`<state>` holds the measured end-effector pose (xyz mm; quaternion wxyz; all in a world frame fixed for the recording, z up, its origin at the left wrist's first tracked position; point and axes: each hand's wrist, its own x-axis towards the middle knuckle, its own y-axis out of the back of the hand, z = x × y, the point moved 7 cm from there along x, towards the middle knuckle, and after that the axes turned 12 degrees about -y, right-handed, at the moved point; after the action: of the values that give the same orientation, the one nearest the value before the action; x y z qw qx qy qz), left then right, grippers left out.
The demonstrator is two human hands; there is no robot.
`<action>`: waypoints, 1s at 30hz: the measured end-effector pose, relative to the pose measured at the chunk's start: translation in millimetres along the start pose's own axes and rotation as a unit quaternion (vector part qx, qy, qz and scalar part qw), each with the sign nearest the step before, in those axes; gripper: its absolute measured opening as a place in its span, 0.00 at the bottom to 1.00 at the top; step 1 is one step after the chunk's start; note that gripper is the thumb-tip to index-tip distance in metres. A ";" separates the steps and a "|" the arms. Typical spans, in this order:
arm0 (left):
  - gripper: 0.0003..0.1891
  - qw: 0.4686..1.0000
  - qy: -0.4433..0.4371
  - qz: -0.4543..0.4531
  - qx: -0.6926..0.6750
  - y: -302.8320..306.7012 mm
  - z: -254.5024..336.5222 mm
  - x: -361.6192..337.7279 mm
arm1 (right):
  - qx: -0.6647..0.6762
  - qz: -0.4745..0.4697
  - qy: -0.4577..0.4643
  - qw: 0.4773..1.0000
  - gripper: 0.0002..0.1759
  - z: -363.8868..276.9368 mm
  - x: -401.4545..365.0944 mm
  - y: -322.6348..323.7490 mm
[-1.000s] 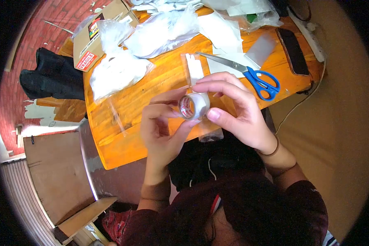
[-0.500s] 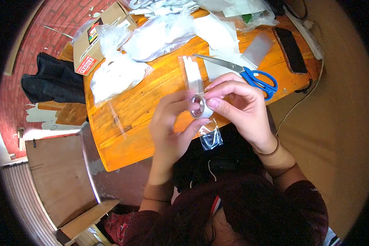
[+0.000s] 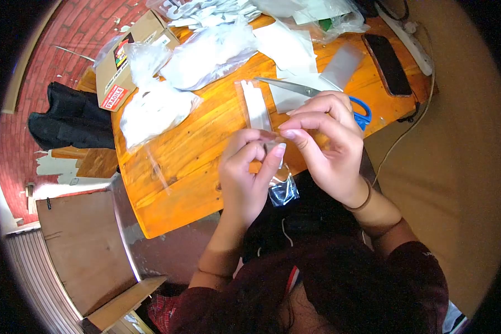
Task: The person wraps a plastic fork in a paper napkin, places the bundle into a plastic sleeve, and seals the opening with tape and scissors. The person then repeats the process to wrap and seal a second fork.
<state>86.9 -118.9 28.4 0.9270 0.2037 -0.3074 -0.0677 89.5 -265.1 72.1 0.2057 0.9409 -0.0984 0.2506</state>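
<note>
My left hand point(image 3: 244, 170) is closed, with a small roll of tape point(image 3: 270, 146) between its fingers and thumb; the fingers hide most of the roll. My right hand point(image 3: 333, 142) pinches thumb and forefinger together right beside the roll, at what looks like the tape's edge. Just beyond both hands, a clear plastic sleeve with white strips point(image 3: 256, 106) lies on the wooden table point(image 3: 178, 192). A small shiny clear packet point(image 3: 284, 190) shows below the hands at the table's near edge. Scissors with blue handles point(image 3: 298, 88) lie behind my right hand, which partly covers them.
White paper sheets point(image 3: 289, 50), a translucent plastic sleeve point(image 3: 342, 64) and a dark phone point(image 3: 387, 64) lie farther back. Filled plastic bags point(image 3: 158, 111) and a cardboard box point(image 3: 114, 72) stand at the left. A power strip point(image 3: 409, 42) runs along the right edge.
My left fingers have closed around the tape roll, which was more exposed before. The right hand has shifted to a pinch at its side and covers more of the scissors.
</note>
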 end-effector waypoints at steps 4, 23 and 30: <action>0.12 0.990 0.038 0.049 -0.129 -5.5 -2.9 -6.6 | 0.025 -0.035 -0.035 0.998 0.07 9.8 6.8 0.8; 0.26 0.951 0.161 0.003 -0.263 -1.6 -15.9 -2.5 | -0.302 -0.200 -0.149 0.920 0.13 81.9 1.9 50.2; 0.25 0.959 0.143 -0.023 -0.242 5.6 -12.8 8.1 | -0.310 -0.336 -0.111 0.883 0.14 79.5 10.2 38.0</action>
<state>101.1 -111.6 25.8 0.9811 -0.0120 -0.1417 -0.1316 121.5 -334.8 27.4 0.5461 0.8276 0.1288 0.0169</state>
